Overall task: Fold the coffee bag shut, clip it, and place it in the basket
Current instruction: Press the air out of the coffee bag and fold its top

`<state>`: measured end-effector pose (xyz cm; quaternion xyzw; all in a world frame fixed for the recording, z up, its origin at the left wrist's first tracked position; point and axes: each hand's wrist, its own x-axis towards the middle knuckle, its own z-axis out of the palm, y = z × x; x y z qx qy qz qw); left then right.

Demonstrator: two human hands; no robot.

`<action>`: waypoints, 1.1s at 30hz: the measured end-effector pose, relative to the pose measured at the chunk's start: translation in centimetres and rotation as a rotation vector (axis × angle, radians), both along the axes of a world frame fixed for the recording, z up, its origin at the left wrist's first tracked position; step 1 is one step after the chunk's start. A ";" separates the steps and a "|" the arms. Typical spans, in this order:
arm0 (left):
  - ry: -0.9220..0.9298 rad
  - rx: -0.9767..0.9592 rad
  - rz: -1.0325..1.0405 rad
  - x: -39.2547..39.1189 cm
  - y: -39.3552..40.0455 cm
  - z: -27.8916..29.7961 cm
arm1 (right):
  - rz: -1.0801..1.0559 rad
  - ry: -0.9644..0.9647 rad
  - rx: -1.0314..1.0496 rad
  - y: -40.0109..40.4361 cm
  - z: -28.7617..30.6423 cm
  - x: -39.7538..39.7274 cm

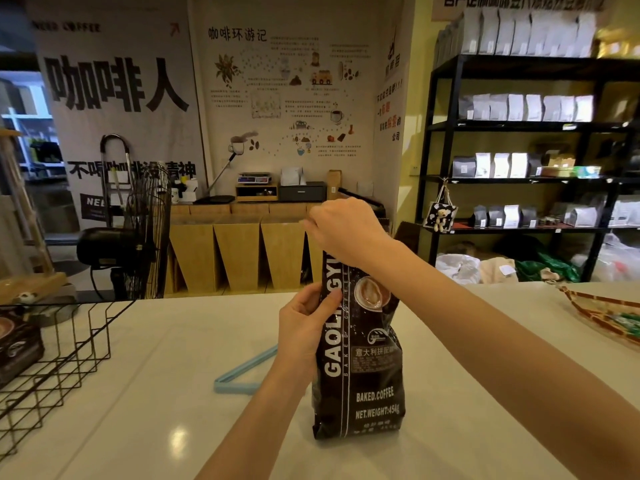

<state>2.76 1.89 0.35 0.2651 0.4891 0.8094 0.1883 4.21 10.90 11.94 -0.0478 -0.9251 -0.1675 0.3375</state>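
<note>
A tall black coffee bag (pixel 363 379) with white lettering stands upright on the white counter (pixel 173 393) in the middle of the view. My left hand (pixel 304 323) grips its left edge at mid height. My right hand (pixel 343 230) is closed over the bag's top, which it hides. A light blue sealing clip (pixel 242 375) lies open on the counter just left of the bag, partly behind my left wrist. The black wire basket (pixel 59 355) sits at the left edge of the counter.
Another dark coffee pack (pixel 17 344) lies inside the basket. A patterned tray (pixel 609 320) sits at the counter's right edge. Beyond the counter are a floor fan (pixel 138 237), wooden cabinets and black shelves (pixel 519 150) with bags.
</note>
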 end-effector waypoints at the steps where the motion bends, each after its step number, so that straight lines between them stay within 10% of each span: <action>1: 0.014 -0.005 0.009 -0.3 -0.1 0.0 | 0.028 -0.027 0.029 0.0 -0.4 0.5; 6: 0.116 -0.066 -0.003 -1.4 -0.4 0.8 | 0.313 0.301 -0.103 1.8 -3.2 5.5; 10: 0.262 -0.231 -0.086 -1.7 -0.1 2.9 | 0.462 0.523 -0.965 3.6 -7.4 8.9; 16: 0.335 -0.345 -0.107 -2.1 0.7 6.2 | 0.399 0.136 -1.734 3.8 -14.8 9.0; 33: 0.157 -0.129 0.267 -1.1 2.3 6.3 | 0.450 0.076 -1.706 2.8 -15.6 8.3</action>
